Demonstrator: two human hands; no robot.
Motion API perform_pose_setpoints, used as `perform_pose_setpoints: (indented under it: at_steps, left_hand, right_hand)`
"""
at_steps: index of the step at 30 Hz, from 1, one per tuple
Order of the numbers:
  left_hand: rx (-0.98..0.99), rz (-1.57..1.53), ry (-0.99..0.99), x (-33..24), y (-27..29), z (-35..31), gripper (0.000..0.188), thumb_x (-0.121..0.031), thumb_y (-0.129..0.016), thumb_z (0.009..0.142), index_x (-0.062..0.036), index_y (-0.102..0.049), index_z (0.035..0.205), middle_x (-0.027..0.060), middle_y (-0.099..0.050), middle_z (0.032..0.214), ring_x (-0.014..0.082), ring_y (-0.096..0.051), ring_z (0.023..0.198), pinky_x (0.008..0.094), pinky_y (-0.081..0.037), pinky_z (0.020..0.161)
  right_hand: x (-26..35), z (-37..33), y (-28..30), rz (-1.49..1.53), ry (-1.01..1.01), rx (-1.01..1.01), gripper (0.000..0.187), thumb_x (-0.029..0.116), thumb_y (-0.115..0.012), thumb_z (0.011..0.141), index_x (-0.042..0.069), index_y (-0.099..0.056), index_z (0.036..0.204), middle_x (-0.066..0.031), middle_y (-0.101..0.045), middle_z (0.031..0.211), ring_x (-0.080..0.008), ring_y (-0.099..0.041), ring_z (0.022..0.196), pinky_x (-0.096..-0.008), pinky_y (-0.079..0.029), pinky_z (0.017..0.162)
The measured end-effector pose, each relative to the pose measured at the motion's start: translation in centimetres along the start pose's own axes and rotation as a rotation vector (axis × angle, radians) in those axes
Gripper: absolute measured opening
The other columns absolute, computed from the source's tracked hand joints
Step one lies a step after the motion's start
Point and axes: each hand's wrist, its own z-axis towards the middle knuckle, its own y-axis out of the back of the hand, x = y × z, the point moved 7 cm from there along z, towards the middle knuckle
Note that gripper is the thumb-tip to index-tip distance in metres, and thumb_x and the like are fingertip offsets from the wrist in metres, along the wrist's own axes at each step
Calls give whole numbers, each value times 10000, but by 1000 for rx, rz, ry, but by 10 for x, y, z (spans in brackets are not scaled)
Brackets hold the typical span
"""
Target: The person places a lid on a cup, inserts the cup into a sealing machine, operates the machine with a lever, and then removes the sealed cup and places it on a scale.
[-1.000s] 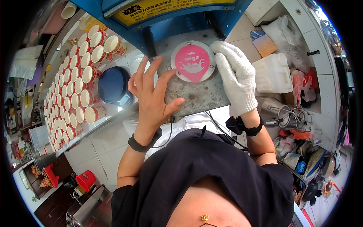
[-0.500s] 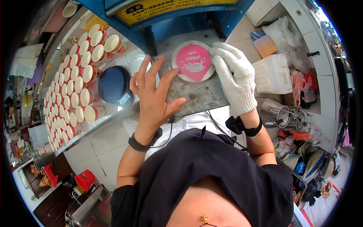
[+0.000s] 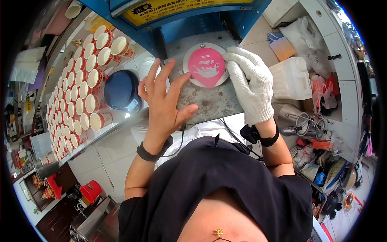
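Note:
A round pink film lid [image 3: 206, 64] with a pointed tab toward me lies flat on a white ring [image 3: 186, 57]. The ring is set in the grey metal plate [image 3: 209, 103] of a blue machine [image 3: 183, 30]. On the ring's left, my bare left hand [image 3: 166, 94] has its fingers spread. Its index fingertip comes to the ring's rim, and nothing is in it. My right hand [image 3: 252, 82], in a white knit glove, stretches its fingers along the ring's right side. Their tips are beside the lid; whether they touch it I cannot tell.
Many red-and-white paper cups [image 3: 92, 78] stand in rows on the left table, beside a dark blue round lid [image 3: 121, 89]. A white plastic jug [image 3: 291, 78], plastic bags [image 3: 302, 36] and a metal pot [image 3: 296, 121] are on the right. A red bucket [image 3: 90, 191] sits lower left.
My gloved right hand has shifted very slightly at the ring's right side. The pink lid's tab sits a touch farther from me. My left hand stays in place.

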Motion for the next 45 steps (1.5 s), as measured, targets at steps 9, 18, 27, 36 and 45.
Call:
perform_pose_setpoints:
  at_steps: [9, 18, 27, 36, 45]
  left_hand:
    - [-5, 4, -19, -1, 1, 0, 728, -779, -481, 977, -158, -725, 1270, 118, -518, 1565, 377, -370, 1512, 563, -209, 1137]
    - [-4, 0, -25, -1, 2, 1, 725, -775, -483, 978, -162, -721, 1284, 119, -522, 1562, 377, -377, 1506, 558, -212, 1131]
    - [-10, -3, -9, -1, 1, 0, 744, -786, -465, 981, -161, -730, 1284, 118, -528, 1558, 371, -375, 1510, 559, -208, 1133]
    - [-6, -17, -11, -2, 1, 1, 743, -780, -460, 987, -154, -732, 1283, 120, -523, 1559, 373, -370, 1514, 556, -207, 1140]
    - [-15, -11, -9, -2, 1, 1, 747, -784, -459, 985, -156, -734, 1280, 116, -530, 1553, 375, -386, 1505, 548, -209, 1148]
  right_hand:
    - [0, 0, 0, -16, 28, -49, 163, 94, -712, 927, 34, -788, 1059, -134, -763, 1106, -340, -716, 1017, -418, -555, 920]
    - [2, -2, 0, -26, -13, 14, 200, 39, -664, 966, -3, -770, 1130, -165, -753, 1191, -308, -708, 1125, -382, -545, 979]
    - [-1, -2, 2, 26, -7, -68, 162, 87, -709, 936, 30, -786, 1066, -139, -769, 1109, -333, -722, 1009, -406, -559, 915]
    - [-1, -3, 2, 19, -49, 5, 199, 54, -657, 993, -13, -766, 1145, -166, -751, 1202, -285, -712, 1130, -375, -547, 985]
    - [-2, -4, 1, 9, -50, 4, 199, 55, -657, 989, -7, -769, 1141, -169, -750, 1201, -293, -714, 1126, -379, -548, 981]
